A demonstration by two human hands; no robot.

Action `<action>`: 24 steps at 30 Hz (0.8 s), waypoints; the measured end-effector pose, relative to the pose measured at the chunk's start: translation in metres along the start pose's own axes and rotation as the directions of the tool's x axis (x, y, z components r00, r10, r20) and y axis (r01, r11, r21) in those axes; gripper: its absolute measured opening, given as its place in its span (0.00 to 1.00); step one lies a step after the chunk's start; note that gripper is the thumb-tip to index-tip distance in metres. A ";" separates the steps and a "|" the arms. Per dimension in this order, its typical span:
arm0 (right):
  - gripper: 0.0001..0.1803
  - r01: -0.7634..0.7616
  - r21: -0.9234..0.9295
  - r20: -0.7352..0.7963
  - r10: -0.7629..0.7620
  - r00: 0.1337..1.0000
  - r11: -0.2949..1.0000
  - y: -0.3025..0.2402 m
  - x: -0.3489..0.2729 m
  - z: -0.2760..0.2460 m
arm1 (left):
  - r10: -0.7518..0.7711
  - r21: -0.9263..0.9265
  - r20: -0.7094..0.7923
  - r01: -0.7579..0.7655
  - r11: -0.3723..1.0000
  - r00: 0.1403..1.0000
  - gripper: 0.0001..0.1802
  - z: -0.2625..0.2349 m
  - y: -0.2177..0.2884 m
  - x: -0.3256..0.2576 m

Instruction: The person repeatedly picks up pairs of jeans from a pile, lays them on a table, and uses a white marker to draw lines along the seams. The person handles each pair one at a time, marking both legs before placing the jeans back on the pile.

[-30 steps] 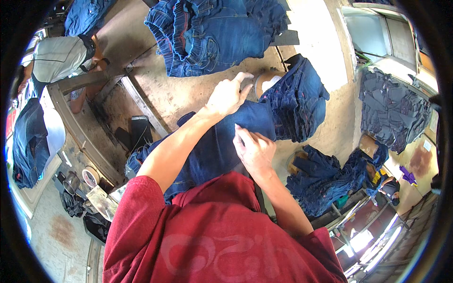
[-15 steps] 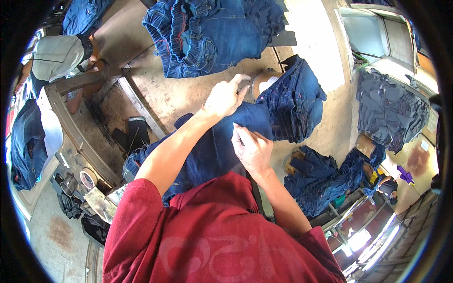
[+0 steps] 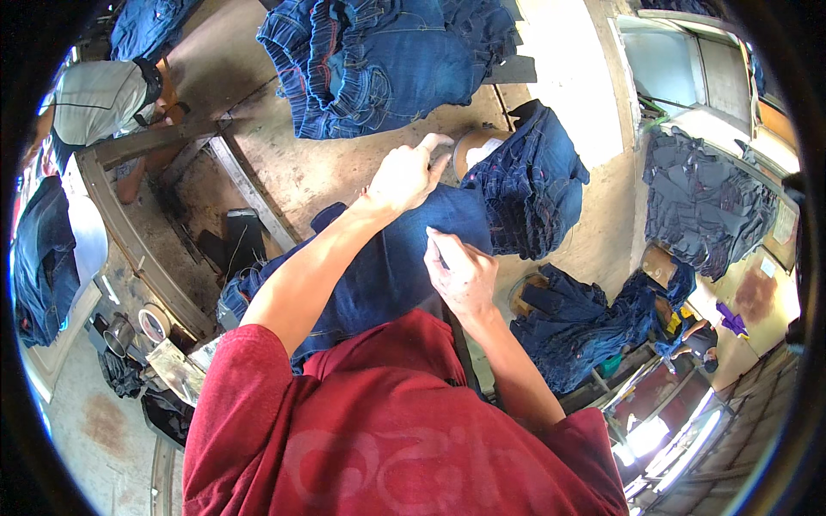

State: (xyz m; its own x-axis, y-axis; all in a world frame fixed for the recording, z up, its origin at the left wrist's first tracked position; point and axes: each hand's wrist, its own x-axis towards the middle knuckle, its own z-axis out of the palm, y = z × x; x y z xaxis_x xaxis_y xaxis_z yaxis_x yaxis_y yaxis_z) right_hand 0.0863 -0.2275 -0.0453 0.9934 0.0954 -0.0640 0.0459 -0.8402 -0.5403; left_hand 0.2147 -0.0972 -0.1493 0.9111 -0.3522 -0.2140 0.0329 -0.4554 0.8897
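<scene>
A piece of dark blue denim [image 3: 370, 275] lies across the front of me, below my arms. Above its far edge is my left hand [image 3: 411, 175], with thumb and forefinger apart in a curve; nothing shows between them. My right hand [image 3: 463, 275] is over the denim's right part, fingers bent in and the forefinger tip beside the thumb. Whatever it pinches, if anything, is too small to make out. Just right of the denim hangs a bunch of gathered dark jeans [image 3: 535, 185] over a round brown support [image 3: 471, 150].
A large heap of blue elastic-waist jeans [image 3: 387, 69] lies ahead. More denim [image 3: 594, 327] is at the right, with a dark grey garment pile [image 3: 705, 202] beyond it. Left stand a wooden frame [image 3: 151, 249] and a roll of tape [image 3: 155, 324]. Another person [image 3: 103, 103] bends at far left.
The whole scene has shifted slightly left as my view turned. My two hands stay in nearly the same pose over the denim. The person at far left has moved a little.
</scene>
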 end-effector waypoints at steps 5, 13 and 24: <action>0.05 0.089 -0.090 -0.008 -0.090 0.996 0.992 0.004 0.007 0.009 | -0.018 0.026 0.023 0.017 1.000 1.000 0.16 0.000 0.000 -0.001; 0.05 -0.024 0.005 0.033 0.024 0.999 1.000 0.002 -0.001 -0.006 | 0.032 0.008 -0.042 -0.032 0.999 0.999 0.17 0.004 -0.004 -0.001; 0.05 0.049 -0.036 0.020 -0.049 0.999 0.998 0.003 -0.002 -0.007 | 0.031 0.034 -0.041 -0.030 0.999 0.999 0.16 0.006 -0.007 0.000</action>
State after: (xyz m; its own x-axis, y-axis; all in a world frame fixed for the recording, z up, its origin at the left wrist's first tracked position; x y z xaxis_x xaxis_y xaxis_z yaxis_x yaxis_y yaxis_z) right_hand 0.0847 -0.2338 -0.0409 0.9876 0.1470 -0.0547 0.0986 -0.8531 -0.5123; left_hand 0.2118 -0.0990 -0.1580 0.9277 -0.3325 -0.1696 -0.0082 -0.4724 0.8813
